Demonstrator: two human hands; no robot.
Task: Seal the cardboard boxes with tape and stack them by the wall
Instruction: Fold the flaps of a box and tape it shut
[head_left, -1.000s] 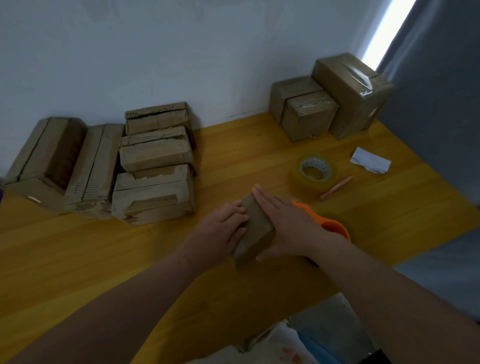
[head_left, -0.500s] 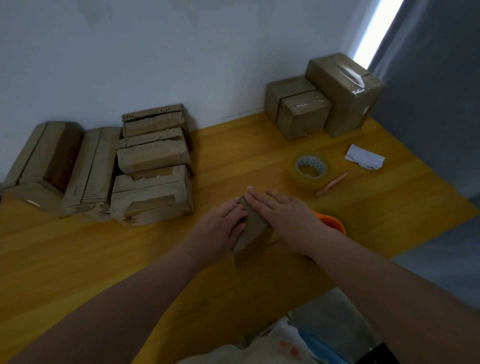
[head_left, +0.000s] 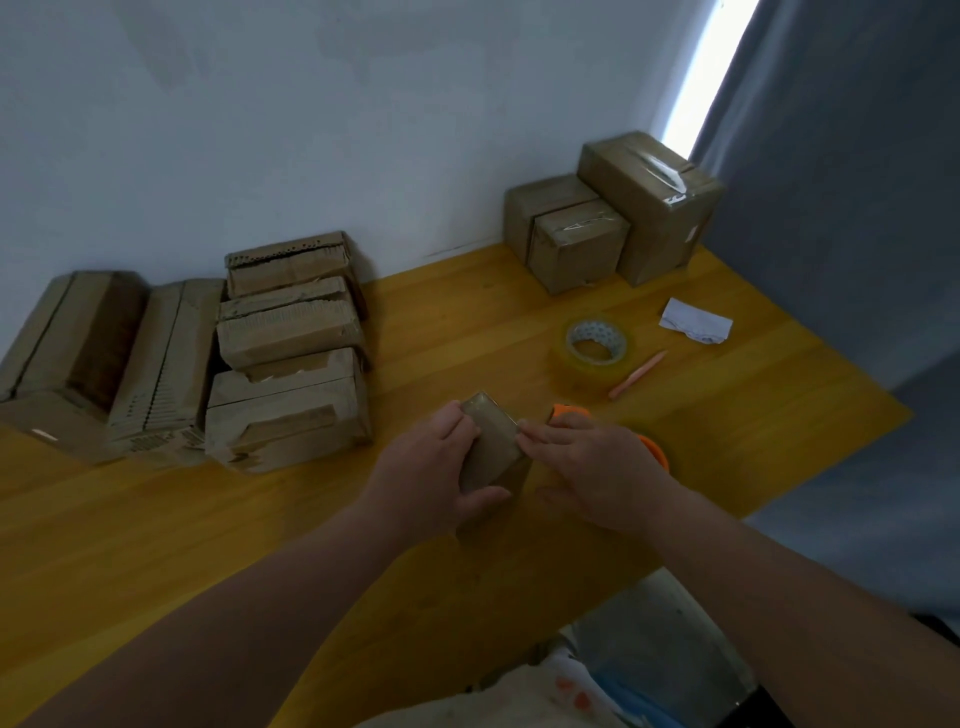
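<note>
Cardboard boxes (head_left: 291, 364), unsealed and ragged, piled at the far left of the desk (head_left: 156, 519) against the wall (head_left: 311, 130). Leaning and uneven, so liable to topple if knocked or stacked on further.

Mid-desk: left hand (head_left: 431, 467) grasping the small box (head_left: 491, 447), fingers over its far left side, thumb round the near corner. Box tilted, lower end at or just above the desk; cannot tell which. Looks a light hold, and could let the box twist or tip under sideways rubbing.

Right hand (head_left: 597, 467) unclenched, fingertips (head_left: 523, 427) pressing the box's upper right edge, thumb lower and apart. Probably smoothing tape down; cannot tell whether pinching any. Uneven pressure here risks wrinkles, a lifted tape end or a flap left loose.

Just behind that hand, orange tape dispenser (head_left: 652, 447), mostly hidden, easy to nudge with the wrist.

Farther right: tape roll (head_left: 589, 371), pink pen (head_left: 638, 381), paper scrap (head_left: 696, 321), all loose in the carrying path. Sealed boxes (head_left: 576, 249) at the wall in the far right corner, well apart from the held box. Invites a drop or a clipped roll on the way if carried one-handed.
</note>
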